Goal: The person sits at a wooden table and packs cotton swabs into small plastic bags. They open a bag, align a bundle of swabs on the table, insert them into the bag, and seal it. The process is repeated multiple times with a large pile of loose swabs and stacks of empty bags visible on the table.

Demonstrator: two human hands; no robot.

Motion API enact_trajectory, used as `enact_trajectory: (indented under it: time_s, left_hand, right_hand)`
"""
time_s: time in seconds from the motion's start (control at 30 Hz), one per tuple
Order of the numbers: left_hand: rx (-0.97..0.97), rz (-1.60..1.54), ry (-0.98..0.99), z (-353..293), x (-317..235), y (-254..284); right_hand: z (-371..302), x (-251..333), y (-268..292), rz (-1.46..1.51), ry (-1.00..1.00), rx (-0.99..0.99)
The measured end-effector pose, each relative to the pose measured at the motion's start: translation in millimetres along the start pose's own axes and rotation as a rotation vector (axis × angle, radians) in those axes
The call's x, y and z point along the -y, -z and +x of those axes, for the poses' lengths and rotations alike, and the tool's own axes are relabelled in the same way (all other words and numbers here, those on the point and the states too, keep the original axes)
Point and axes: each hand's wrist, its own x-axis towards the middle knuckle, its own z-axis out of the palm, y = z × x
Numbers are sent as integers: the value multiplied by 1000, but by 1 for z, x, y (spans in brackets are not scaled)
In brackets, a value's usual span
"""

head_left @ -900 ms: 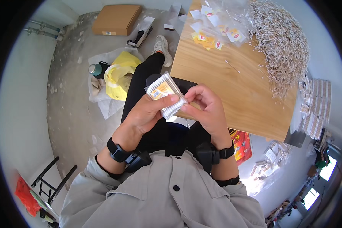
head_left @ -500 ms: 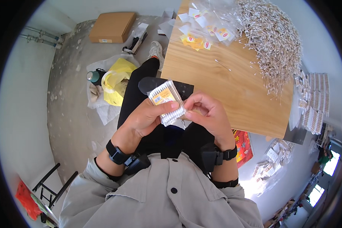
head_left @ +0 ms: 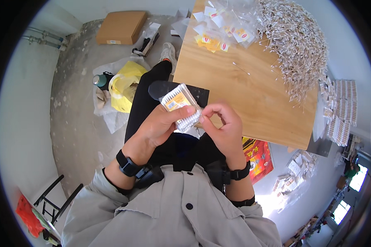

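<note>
Between gripping left fingers [head_left: 180,113] lies the swab pack [head_left: 179,100]; right fingers [head_left: 210,127] pinch its edge.

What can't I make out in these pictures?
All in the head view, now:
Left hand: most of its fingers are hidden behind the cotton swab packet.
Right hand: whatever its fingertips might pinch at the packet's edge is too small to tell.
Swab pile: its far end is cut off by the top edge.

A yellow bag [head_left: 124,80] sits beside a teal bottle [head_left: 98,80], a cardboard box [head_left: 121,27] beyond
</note>
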Motion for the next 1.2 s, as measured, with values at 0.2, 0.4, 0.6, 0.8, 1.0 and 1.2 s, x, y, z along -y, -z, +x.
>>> enact_trajectory:
  time_s: [0.2, 0.4, 0.6, 0.8, 1.0, 1.2]
  left_hand:
    - [-29, -52, -13, 2, 1, -5]
    - [-106, -35, -54, 2, 0, -2]
    - [-185, -83, -156, 6, 4, -7]
    - [-108, -175, -230, 5, -5, 4]
    - [-206, -204, -265, 5, -4, 2]
    - [-193, -264, -214, 2, -7, -1]
  right_hand:
    - [-1, -9, -5, 304, -72, -51]
    - [7, -2, -7, 69, -50, -15]
    - [9, -9, -26, 342, -235, -152]
    - [12, 0, -39, 454, -510, 45]
    - [13, -6, -38, 420, -465, 71]
    - [12, -11, -38, 515, -449, 66]
